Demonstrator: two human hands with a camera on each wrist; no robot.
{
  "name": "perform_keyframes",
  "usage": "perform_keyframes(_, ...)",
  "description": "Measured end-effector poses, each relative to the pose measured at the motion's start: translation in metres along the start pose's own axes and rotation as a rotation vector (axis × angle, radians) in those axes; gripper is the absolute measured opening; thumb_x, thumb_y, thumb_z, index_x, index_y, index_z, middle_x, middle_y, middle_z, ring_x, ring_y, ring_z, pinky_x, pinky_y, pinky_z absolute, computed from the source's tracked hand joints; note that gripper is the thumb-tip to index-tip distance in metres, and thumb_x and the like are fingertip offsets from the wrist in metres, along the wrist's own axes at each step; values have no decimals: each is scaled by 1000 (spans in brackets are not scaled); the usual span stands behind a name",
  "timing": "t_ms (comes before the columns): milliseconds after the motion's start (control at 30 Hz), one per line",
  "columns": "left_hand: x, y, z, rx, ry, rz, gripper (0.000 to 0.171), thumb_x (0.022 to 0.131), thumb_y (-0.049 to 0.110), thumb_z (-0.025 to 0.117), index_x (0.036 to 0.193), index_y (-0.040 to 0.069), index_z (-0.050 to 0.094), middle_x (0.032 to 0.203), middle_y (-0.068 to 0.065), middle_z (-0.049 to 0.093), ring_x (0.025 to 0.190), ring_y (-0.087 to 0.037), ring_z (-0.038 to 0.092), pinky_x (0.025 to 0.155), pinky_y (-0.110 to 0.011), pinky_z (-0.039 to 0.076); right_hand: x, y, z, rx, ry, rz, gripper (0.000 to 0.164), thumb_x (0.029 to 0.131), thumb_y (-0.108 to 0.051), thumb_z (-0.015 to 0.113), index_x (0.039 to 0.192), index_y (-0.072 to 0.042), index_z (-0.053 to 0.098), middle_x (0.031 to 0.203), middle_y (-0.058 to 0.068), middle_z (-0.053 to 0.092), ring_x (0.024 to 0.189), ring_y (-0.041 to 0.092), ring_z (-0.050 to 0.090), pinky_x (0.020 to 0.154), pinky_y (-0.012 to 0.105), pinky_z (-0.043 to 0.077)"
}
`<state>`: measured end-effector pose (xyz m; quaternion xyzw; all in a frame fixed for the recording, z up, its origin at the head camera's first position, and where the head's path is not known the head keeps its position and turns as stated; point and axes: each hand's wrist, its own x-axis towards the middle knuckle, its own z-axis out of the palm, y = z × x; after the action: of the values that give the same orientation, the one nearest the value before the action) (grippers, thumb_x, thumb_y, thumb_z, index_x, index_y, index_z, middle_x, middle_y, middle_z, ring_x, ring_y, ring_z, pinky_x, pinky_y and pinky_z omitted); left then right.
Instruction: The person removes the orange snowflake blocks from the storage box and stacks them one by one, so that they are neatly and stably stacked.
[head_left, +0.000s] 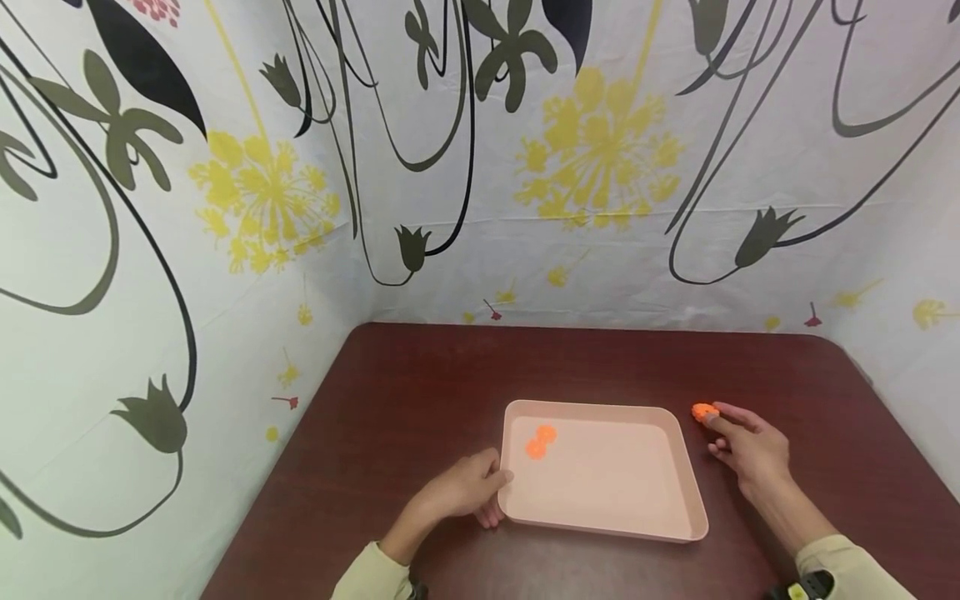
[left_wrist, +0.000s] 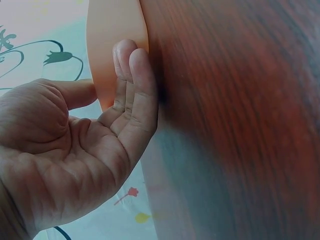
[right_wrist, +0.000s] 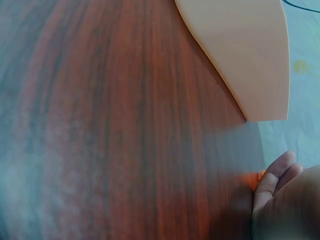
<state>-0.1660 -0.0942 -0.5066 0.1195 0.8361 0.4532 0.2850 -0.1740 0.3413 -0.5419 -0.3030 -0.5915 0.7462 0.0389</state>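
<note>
A shallow peach-coloured tray (head_left: 615, 479) lies on the table, its side wall also showing in the left wrist view. My left hand (head_left: 467, 487) grips the tray's left edge, thumb at the rim and fingers against the outer wall. Small bright orange pieces (head_left: 536, 449) with rounded, lobed outlines lie close together in the tray's far left part. Beyond the tray's right side, my right hand (head_left: 753, 450) pinches a similar bumpy orange piece (head_left: 704, 412) between thumb and fingers, low over the table. In the right wrist view that hand mostly hides the piece.
The dark red-brown wooden table (head_left: 420, 375) has rounded far corners. White cloth (head_left: 480, 192) printed with flowers and stems hangs behind it and along both sides. Pale sleeves (head_left: 847, 567) cover the forearms, and a dark strapped device (head_left: 813, 586) sits at the right wrist.
</note>
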Motion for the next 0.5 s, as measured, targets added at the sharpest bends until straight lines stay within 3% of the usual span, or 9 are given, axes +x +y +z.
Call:
perform_keyframes(233,-1,0,0,4,1,0,22,109,22,59,96,6,52,66,-14,71,53,-23,70,50,-41,65,0,-1,2,-18,13,5,30,94,-14,81,121,-23,72,82,-17,73,60,6,59,57,23,63)
perform_keyframes(500,-1,1,-1,-8,1,10,22,109,22,60,96,6,52,66,-14,70,53,-23,69,50,-41,65,-1,-1,2,22,11,-5,23,94,-10,81,111,-25,76,82,-16,74,57,7,58,56,24,63)
